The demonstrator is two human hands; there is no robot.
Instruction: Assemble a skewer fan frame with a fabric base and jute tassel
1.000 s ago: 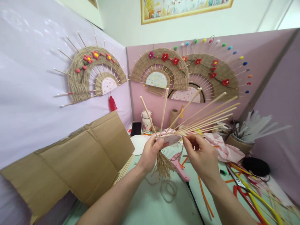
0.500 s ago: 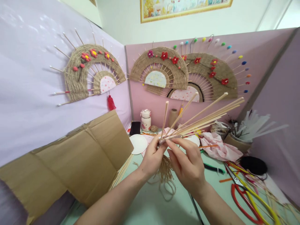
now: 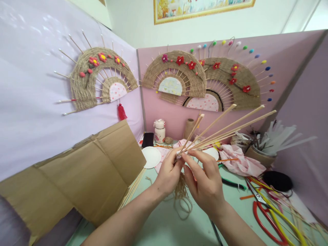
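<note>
My left hand (image 3: 167, 172) is closed around the base of several thin wooden sticks (image 3: 222, 131), which fan out up and to the right. A small pale patterned piece (image 3: 178, 156) shows where the sticks meet, between my hands. The thumb and index fingertip of my right hand (image 3: 206, 179) press together at this base, the other fingers curled. What exactly they pinch is hidden. Below the base, between the hands, hangs a bunch of brown twine (image 3: 181, 188), with a loose loop on the table.
A folded cardboard sheet (image 3: 84, 174) leans at left. Behind my hands are a white disc (image 3: 151, 157), a phone (image 3: 148, 139) and a bottle (image 3: 159, 131). Pink cloth (image 3: 241, 160), black yarn (image 3: 277, 181) and red-handled scissors (image 3: 266, 218) lie right. Woven fans (image 3: 176, 58) hang on the partition.
The stick fan has turned and tilted rightward, with the leftmost sticks now leaning further right. Both hands keep nearly the same place at the base.
</note>
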